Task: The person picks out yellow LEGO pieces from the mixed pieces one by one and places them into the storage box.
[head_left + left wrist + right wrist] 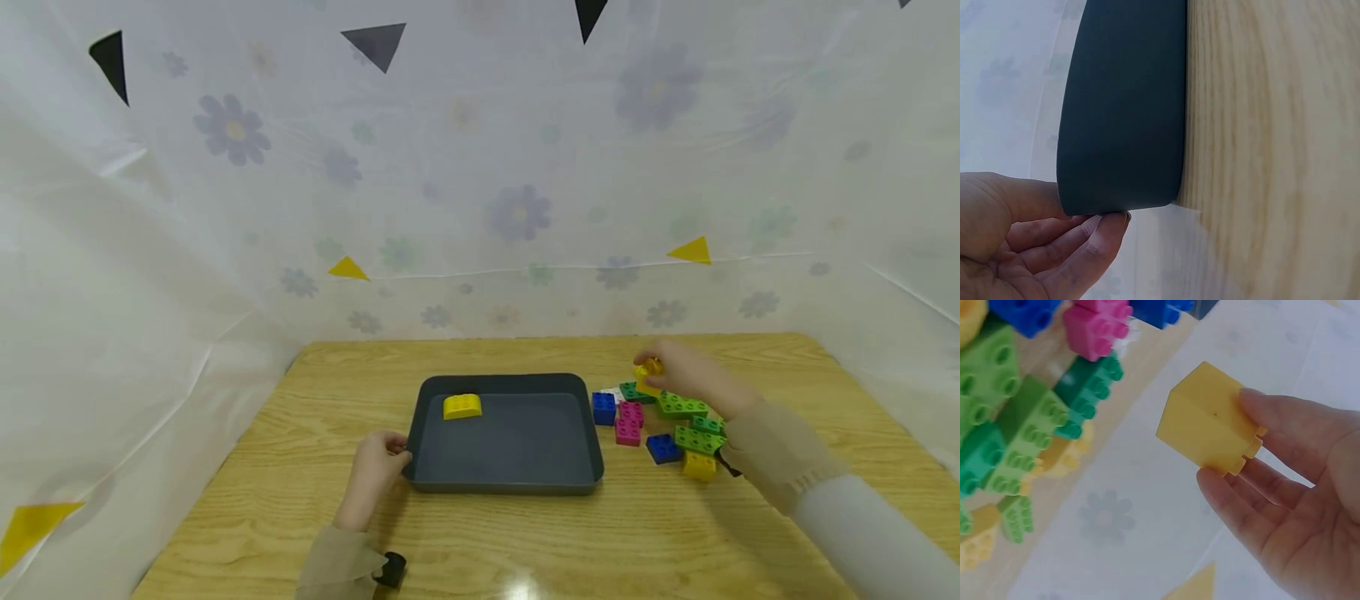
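Note:
In the head view a dark grey tray (517,487) lies on the table, with a yellow curved-top brick (462,407) at its back left. My left hand (375,467) grips the tray's near left corner. In the left wrist view, one digit meets the tray's rim and a fingertip touches the outer wall (1122,125). Above the far side of a brick pile, my right hand (686,371) pinches a yellow building brick (1207,419) between thumb and fingers. Its studs point towards the palm in the right wrist view.
Right of the tray lie pink bricks (628,430), blue bricks (663,449), green bricks (681,406) and a yellow brick (699,467). A white piece (613,395) lies behind them. Patterned white sheeting (480,167) hangs around the wooden table (495,542).

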`<state>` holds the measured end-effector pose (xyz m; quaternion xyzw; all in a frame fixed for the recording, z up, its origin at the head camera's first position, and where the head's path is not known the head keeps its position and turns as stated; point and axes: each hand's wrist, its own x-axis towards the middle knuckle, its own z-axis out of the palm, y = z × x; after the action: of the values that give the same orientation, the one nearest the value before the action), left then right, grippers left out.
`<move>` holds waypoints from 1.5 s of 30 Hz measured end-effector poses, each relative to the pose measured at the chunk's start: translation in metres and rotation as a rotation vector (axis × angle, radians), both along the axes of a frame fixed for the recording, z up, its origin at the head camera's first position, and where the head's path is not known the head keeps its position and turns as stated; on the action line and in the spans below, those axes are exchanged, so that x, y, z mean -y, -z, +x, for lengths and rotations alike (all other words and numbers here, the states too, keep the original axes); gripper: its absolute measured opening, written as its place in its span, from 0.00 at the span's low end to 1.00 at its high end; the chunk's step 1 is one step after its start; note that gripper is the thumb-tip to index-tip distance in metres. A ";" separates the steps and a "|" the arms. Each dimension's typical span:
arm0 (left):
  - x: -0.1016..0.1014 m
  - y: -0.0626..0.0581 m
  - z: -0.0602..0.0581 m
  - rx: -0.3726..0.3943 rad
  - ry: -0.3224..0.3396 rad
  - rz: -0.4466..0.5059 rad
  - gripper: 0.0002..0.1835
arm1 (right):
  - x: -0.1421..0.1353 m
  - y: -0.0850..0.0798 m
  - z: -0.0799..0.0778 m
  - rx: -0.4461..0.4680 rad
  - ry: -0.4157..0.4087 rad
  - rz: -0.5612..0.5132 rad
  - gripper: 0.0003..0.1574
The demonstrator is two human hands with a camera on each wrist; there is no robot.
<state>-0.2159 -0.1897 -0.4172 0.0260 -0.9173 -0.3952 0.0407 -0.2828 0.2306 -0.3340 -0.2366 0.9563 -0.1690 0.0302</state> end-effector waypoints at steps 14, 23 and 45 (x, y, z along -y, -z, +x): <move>0.001 0.001 0.001 0.004 0.001 0.006 0.11 | 0.045 -0.025 -0.009 -0.092 -0.040 0.041 0.17; 0.000 0.001 0.000 -0.014 -0.006 0.003 0.10 | 0.082 -0.021 -0.018 -0.106 -0.103 0.021 0.17; 0.002 -0.001 0.003 -0.019 0.001 -0.002 0.10 | 0.162 0.005 -0.031 -0.039 -0.167 0.103 0.18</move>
<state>-0.2130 -0.1913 -0.4167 0.0217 -0.9173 -0.3946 0.0493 -0.3133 0.0687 -0.3391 -0.3167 0.9411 -0.1119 0.0379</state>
